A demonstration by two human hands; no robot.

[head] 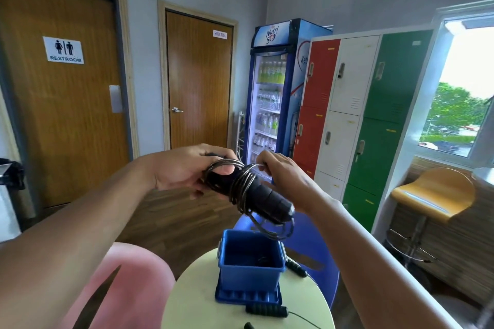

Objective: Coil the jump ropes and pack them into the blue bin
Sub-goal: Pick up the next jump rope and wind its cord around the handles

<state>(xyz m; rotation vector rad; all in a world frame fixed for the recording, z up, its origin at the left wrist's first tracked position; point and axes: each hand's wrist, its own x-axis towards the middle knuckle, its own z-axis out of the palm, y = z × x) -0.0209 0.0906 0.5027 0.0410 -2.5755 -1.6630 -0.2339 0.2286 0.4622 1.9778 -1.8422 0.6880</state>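
My left hand [184,168] is curling tight round the handles [264,196], clamping both together as a core for the turns. My right hand [283,176] is pinching the cable [242,183], apparently winding it round them, with slack hanging below. I'm holding it all above the bin [248,275], which is sitting open on the table [203,310], ready for dropping in; another rope [266,310] is lying beside it.

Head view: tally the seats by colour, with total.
Pink chair: 1
Blue chair: 1
Orange stool: 1
Total: 3
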